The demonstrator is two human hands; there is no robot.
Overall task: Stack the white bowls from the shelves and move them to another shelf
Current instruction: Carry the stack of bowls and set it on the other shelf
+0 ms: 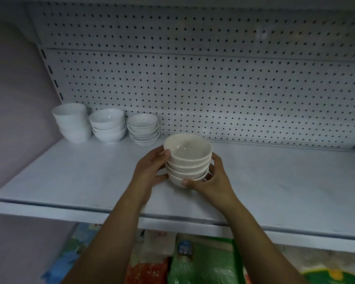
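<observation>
A stack of several cream-white bowls stands in the middle of the white shelf. My left hand grips the stack's left side, thumb near the top rim. My right hand grips the right side, its thumb curled under the lowest bowl at the front. Whether the stack touches the shelf or hangs just above it I cannot tell. Three more stacks of white bowls stand at the back left: a tall stack, a middle stack and a shallower stack.
A perforated white back panel closes the shelf behind. A pale wall bounds the left. The shelf's front edge runs below my forearms. Under it lie colourful packaged bags.
</observation>
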